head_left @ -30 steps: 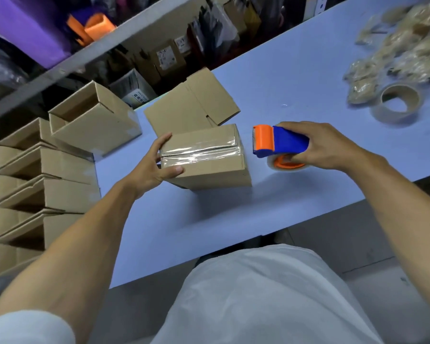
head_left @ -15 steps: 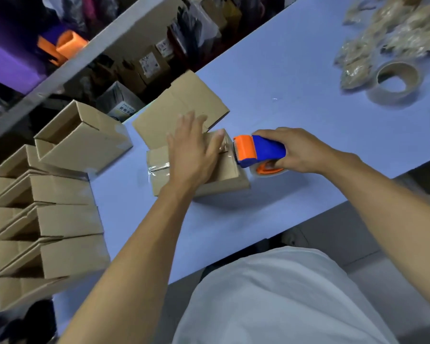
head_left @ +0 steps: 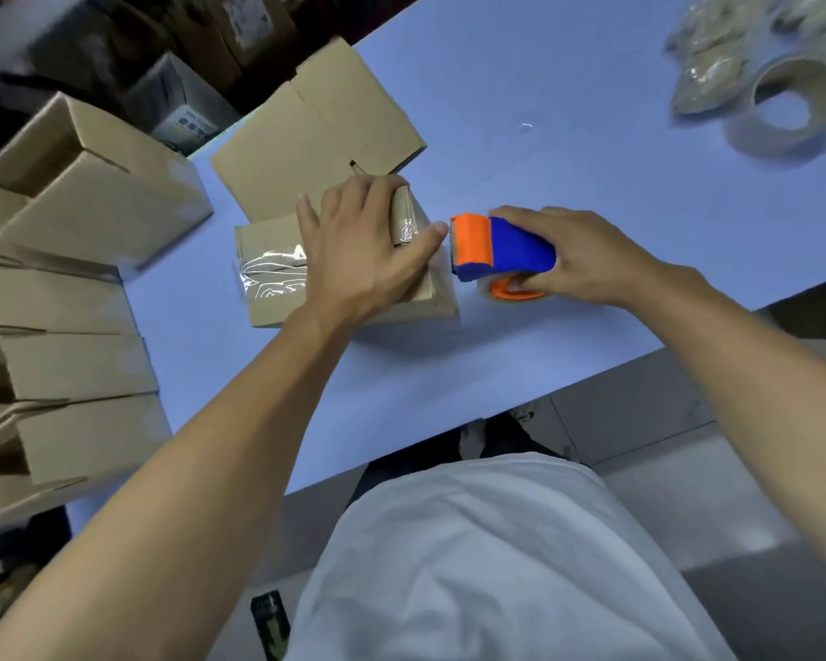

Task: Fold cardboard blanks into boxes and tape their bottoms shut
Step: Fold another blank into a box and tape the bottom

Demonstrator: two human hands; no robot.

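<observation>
The left hand lay flat, fingers spread, on the taped cardboard box mid-bench. The right hand's grip curled round the blue-orange tape dispenser beside it. No writing was legible.

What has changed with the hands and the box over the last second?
The left hand moved from the box's left end onto its taped top and now presses there, fingers over the far edge. The right hand still grips the tape dispenser beside the box.
</observation>
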